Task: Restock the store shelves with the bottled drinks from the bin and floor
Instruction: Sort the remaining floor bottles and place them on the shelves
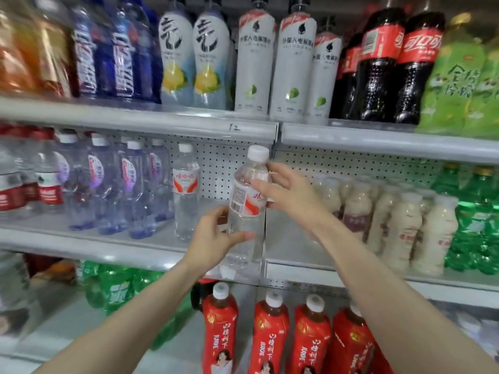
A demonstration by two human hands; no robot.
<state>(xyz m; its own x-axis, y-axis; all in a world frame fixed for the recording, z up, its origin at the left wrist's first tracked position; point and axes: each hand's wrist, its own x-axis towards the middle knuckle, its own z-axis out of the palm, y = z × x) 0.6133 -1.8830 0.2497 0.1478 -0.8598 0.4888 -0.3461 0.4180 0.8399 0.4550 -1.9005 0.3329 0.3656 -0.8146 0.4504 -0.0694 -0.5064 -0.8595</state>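
Observation:
A clear water bottle (247, 209) with a white cap and a red-and-white label is held upright in front of the middle shelf (151, 247). My left hand (213, 238) grips its lower body, thumb across the front. My right hand (286, 193) holds its upper part beside the neck, fingers curled around it. One matching water bottle (185, 193) stands on the middle shelf just to the left. Behind the held bottle the perforated back panel (218, 168) shows.
Purple-labelled water bottles (127, 184) fill the middle shelf's left side, creamy white bottles (399, 225) its right. The top shelf carries white, cola (378, 66) and green bottles. Red juice bottles (270, 336) stand on the shelf below.

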